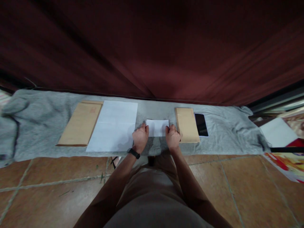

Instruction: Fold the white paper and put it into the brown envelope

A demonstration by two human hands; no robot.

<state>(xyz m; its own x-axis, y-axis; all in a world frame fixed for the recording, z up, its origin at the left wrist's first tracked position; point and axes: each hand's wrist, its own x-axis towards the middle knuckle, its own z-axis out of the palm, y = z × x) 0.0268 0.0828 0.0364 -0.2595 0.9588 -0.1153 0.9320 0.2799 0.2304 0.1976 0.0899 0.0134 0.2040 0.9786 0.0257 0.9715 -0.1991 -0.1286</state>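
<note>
While the small white paper is held near the middle of the grey-draped worktop, one short end is pinched in the grip of the left hand and the other in that of the right hand. By this two-ended hold, it is presumably steadied and levelled, with its middle left uncovered. Other items are laid out on either side, seemingly so that each can be reached without overlap: a large white sheet and a large brown envelope to the left, a smaller brown envelope and a dark-screened phone to the right. That smaller envelope's near corner is overlapped by the right hand in this view; whether it is touched cannot be told. Plain and oblong, the small paper is seen with straight edges and no visible print; whether it is folded or layered cannot be made out.
</note>
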